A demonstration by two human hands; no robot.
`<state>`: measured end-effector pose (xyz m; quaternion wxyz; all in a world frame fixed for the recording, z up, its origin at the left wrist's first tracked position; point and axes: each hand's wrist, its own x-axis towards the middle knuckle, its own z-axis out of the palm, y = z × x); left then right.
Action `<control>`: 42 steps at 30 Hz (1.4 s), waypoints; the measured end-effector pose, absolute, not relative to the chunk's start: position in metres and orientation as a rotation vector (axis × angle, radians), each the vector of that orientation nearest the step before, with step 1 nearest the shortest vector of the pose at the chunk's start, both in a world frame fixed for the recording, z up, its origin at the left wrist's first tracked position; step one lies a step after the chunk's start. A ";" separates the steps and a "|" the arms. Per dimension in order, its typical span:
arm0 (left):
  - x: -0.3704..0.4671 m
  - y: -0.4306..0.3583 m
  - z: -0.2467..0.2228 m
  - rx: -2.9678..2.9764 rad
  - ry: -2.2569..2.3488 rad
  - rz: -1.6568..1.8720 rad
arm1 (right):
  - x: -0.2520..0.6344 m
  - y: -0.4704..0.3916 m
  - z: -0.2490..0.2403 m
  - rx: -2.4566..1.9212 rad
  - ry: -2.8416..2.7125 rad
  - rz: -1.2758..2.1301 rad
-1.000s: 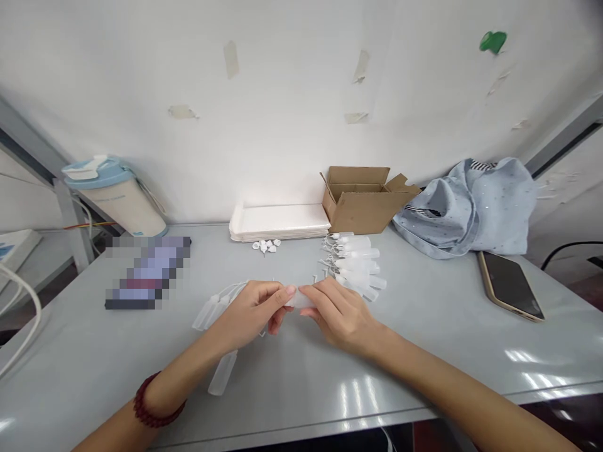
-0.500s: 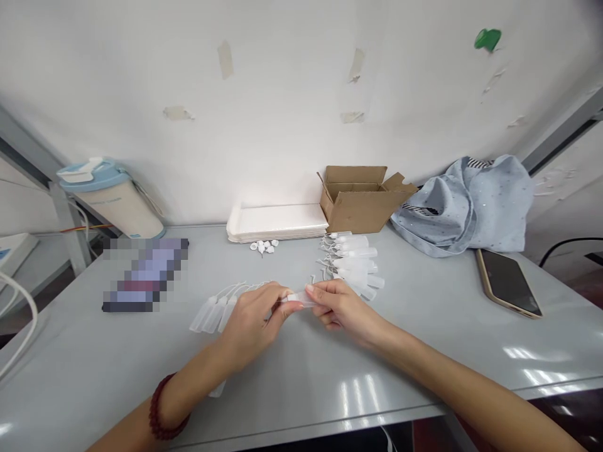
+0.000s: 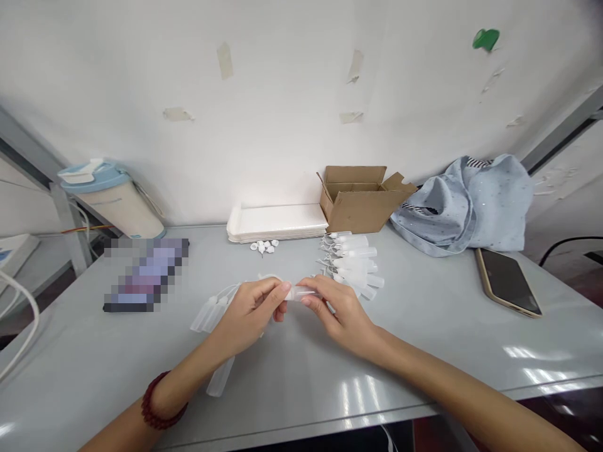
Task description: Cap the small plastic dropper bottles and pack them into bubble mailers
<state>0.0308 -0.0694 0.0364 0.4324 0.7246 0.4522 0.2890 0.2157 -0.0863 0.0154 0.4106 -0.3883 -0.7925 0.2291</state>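
Observation:
Both hands meet in the middle over the grey table, on one small translucent plastic tube [image 3: 301,293]. My left hand [image 3: 254,307] pinches its left end between thumb and fingers. At the other end, the thumb and fingertips of my right hand [image 3: 343,314] close around it. Several similar tubes with thin white cords [image 3: 214,311] lie beside my left hand, partly covered by it. Another tube [image 3: 220,376] lies nearer the front, below my left wrist. Beyond my right hand is a loose pile of more translucent tubes [image 3: 355,260].
Small white caps [image 3: 264,247] lie before a stack of white padded envelopes [image 3: 277,220]. An open cardboard box [image 3: 362,210], a light blue cloth bag [image 3: 490,207] and a phone [image 3: 509,282] are to the right. A blue-lidded bottle [image 3: 117,204] and a blurred-out device [image 3: 146,276] are on the left.
My hands have shifted their grip on the tube. The right fingers now curl over its right end, and the left thumb has moved up. More of the front tube shows.

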 end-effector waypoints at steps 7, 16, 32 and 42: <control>0.031 -0.070 0.037 1.877 1.139 0.719 | 0.215 -0.087 0.007 -0.894 -2.037 0.289; 0.031 -0.071 0.031 2.080 1.142 0.695 | 0.216 -0.087 0.009 -0.975 -2.024 0.431; 0.031 -0.068 0.022 2.329 1.013 0.800 | 0.216 -0.084 0.030 -1.139 -1.319 1.851; 0.028 -0.063 0.019 2.409 1.048 0.758 | 0.216 -0.084 0.025 -1.195 -1.413 1.717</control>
